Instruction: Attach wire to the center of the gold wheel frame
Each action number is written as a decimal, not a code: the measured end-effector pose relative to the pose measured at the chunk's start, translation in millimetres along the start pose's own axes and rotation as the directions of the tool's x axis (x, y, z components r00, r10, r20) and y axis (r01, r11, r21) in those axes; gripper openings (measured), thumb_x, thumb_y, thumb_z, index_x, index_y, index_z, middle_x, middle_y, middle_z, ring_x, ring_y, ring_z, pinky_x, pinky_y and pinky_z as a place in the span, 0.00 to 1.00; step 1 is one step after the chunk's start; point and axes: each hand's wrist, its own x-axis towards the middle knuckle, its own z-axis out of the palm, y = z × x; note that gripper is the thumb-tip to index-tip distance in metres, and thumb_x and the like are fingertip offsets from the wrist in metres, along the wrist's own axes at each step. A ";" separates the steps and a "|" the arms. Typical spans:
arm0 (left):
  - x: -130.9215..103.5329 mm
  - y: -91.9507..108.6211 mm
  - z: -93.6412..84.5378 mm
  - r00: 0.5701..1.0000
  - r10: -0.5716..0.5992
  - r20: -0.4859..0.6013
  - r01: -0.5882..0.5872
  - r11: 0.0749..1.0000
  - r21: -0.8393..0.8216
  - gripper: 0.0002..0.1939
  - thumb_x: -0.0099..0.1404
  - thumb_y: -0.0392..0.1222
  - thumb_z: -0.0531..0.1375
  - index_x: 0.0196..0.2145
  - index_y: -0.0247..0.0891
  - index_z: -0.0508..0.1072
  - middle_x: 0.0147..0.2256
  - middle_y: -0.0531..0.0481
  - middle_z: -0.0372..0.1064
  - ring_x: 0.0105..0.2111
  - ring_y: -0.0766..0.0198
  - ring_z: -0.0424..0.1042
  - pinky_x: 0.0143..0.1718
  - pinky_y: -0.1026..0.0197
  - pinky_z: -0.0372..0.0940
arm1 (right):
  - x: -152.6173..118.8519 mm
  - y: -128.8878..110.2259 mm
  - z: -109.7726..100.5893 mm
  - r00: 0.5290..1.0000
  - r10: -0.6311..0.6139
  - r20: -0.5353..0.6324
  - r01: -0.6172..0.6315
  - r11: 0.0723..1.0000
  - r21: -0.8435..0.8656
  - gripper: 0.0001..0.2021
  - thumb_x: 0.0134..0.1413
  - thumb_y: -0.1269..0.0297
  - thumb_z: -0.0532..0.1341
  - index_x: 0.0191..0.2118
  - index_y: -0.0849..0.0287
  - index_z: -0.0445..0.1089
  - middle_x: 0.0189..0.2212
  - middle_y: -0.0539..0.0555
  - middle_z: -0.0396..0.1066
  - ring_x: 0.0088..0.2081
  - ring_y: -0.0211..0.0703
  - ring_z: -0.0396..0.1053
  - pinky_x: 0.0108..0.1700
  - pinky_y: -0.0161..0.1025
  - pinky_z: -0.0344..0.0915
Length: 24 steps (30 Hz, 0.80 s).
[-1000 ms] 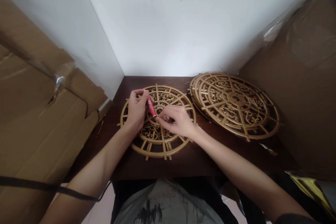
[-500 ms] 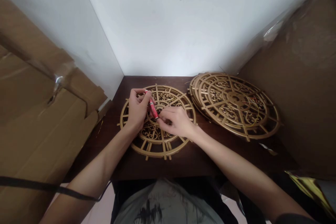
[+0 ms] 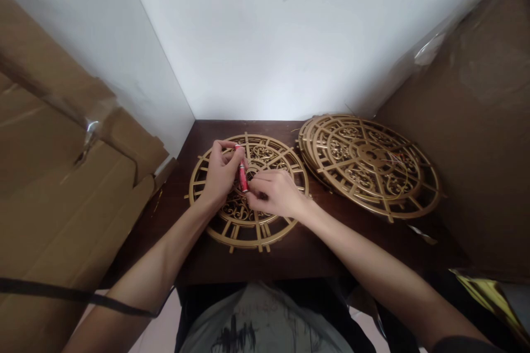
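Observation:
A short red tube (image 3: 243, 177) with pale bands at its ends is pinched between the thumb and fingers of my left hand (image 3: 223, 171). Its kind does not show clearly. Just right of the tube's lower end, my right hand (image 3: 275, 193) has its thumb and fingertips drawn together. What they pinch, if anything, is too small to make out. Both hands are over the middle of a round gold openwork clock dial (image 3: 248, 242), with scrolls and Roman numeral bars, lying flat on the dark table. The hands hide part of its centre.
More gold dials (image 3: 389, 207) are stacked at the right on the dark wooden table (image 3: 314, 262). Cardboard (image 3: 53, 187) stands along the left, and a large brown box (image 3: 467, 138) on the right. A white wall (image 3: 265, 38) closes off the back.
The red tube has turned more upright, and its lower end has shifted slightly down. My left hand has moved a little right with it. The dials have not moved.

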 end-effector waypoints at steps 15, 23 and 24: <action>-1.0 -3.8 0.4 0.999 0.030 0.035 -0.031 0.999 0.017 0.13 0.59 0.43 0.60 0.36 0.40 0.57 0.21 0.58 0.65 0.17 0.72 0.63 0.19 0.71 0.59 | 0.2 1.1 -0.9 0.995 -0.097 -0.001 0.097 0.991 0.095 0.11 0.49 0.73 0.53 0.40 0.60 0.66 0.26 0.50 0.68 0.29 0.39 0.64 0.36 0.37 0.61; -2.1 -3.5 2.0 0.998 0.024 0.061 -0.026 0.999 0.032 0.13 0.60 0.44 0.59 0.37 0.40 0.57 0.20 0.58 0.65 0.14 0.73 0.60 0.18 0.71 0.57 | 0.2 2.9 1.8 0.983 -0.181 -0.020 0.182 0.980 0.074 0.10 0.50 0.74 0.52 0.37 0.60 0.69 0.24 0.51 0.68 0.28 0.38 0.64 0.37 0.36 0.64; -2.2 -3.2 2.1 0.997 0.027 0.066 -0.029 0.999 0.033 0.13 0.60 0.44 0.59 0.37 0.40 0.57 0.20 0.58 0.65 0.14 0.73 0.60 0.18 0.71 0.57 | 0.0 3.3 2.3 0.981 -0.191 -0.027 0.192 0.979 0.073 0.10 0.50 0.74 0.53 0.37 0.61 0.69 0.24 0.51 0.68 0.28 0.38 0.64 0.37 0.36 0.64</action>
